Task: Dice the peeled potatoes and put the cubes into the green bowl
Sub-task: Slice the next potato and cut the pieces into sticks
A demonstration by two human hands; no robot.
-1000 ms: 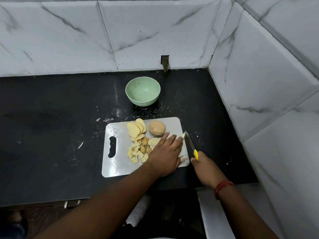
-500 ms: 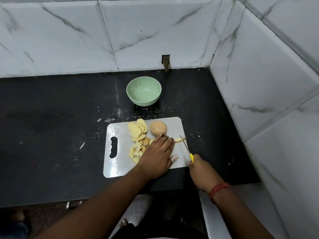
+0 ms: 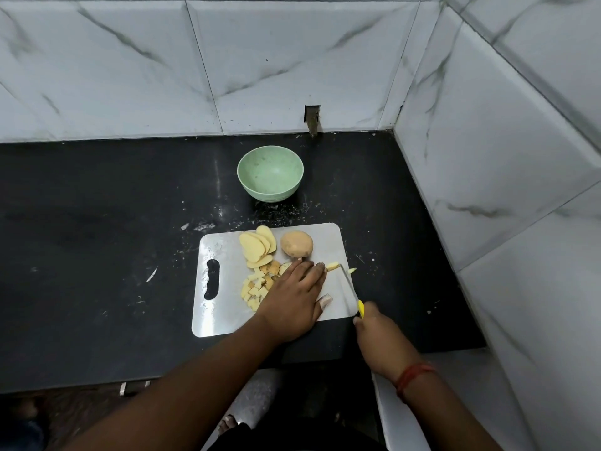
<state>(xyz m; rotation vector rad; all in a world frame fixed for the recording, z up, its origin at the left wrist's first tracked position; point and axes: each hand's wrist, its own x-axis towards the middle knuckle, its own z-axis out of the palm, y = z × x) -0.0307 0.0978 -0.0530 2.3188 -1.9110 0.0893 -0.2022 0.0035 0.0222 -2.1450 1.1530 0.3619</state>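
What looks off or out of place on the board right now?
One small potato piece lies past the knife, at the cutting board right edge, apart from the cube pile. The green bowl is empty.

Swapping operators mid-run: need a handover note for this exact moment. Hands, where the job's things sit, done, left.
Left hand: flat, fingers straight, pressing potato strips to the cutting board.
Right hand: grips the yellow-handled knife, blade down across the strips at the board's right edge.
On the board: whole potato at the back, slices fanned to its left, pile of cubes just left of the left hand. One small offcut lies beyond the blade.
Green bowl: behind the board, nothing in it.
Done: some slicing, some cubes.
Left: finish the strips, dice the slices and the whole potato, move all cubes to the bowl.
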